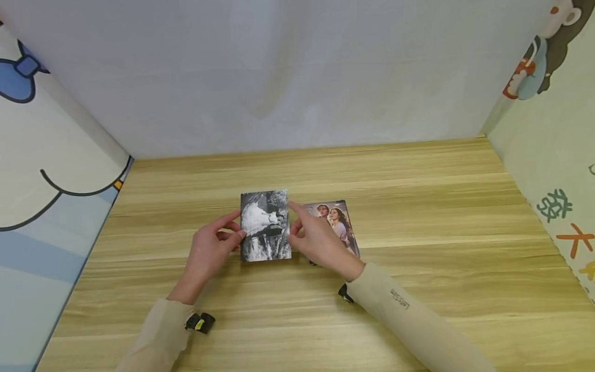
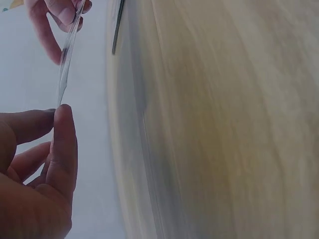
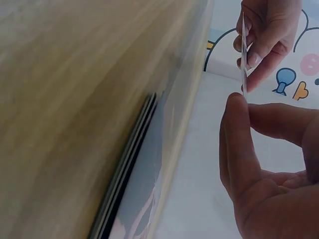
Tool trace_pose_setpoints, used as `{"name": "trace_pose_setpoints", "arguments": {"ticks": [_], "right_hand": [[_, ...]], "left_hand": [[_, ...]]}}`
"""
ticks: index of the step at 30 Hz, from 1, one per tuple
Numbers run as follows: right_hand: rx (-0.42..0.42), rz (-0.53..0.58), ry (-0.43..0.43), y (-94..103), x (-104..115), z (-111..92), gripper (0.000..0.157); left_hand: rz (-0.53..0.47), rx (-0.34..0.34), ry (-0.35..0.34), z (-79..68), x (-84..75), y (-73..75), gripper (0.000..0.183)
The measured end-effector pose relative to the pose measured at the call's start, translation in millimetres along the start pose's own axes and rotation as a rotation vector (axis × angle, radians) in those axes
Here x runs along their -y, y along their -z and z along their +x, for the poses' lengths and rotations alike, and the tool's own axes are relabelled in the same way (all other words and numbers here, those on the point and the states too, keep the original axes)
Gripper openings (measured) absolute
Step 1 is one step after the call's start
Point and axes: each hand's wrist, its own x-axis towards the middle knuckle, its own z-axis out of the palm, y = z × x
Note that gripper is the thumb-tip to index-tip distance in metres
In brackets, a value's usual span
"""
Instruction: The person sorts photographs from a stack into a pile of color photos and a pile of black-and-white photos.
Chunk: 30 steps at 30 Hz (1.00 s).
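Note:
A black-and-white photo print (image 1: 266, 227) is held up off the table between both hands, its picture turned sideways to the head view. My left hand (image 1: 215, 244) pinches its left edge between thumb and fingers. On the opposite edge, my right hand (image 1: 321, 242) pinches it the same way. Both wrist views show the print edge-on as a thin pale sheet (image 3: 244, 55). Beneath and beside the right hand lies a small stack of colour photo prints (image 1: 341, 219), the top one showing two people. That hand and wrist hide part of the stack.
Light wood-grain tabletop (image 1: 432, 227) surrounds the prints. A pale wall (image 1: 297, 77) rises along the back edge, with cartoon-printed panels on the left (image 1: 56, 144) and right (image 1: 548, 155). Black wrist straps (image 1: 201, 323) show at the sleeves.

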Motion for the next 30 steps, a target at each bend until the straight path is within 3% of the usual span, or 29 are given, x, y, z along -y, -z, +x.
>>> {"name": "trace_pose_setpoints", "arguments": {"ticks": [9,22,30], "right_hand": [[0.025,-0.034,-0.014,-4.2,0,5,0.078],[0.048,-0.102,-0.024,-9.3,-1,13,0.078],[0.075,-0.111,-0.021,-12.5,1,16,0.078]], "left_hand": [[0.084,0.021,-0.015,1.6,2.2,3.5,0.052],[0.078,0.067,0.022,4.7,5.7,5.1,0.054],[0.124,0.082,0.03,7.8,9.0,6.4,0.053]]}}
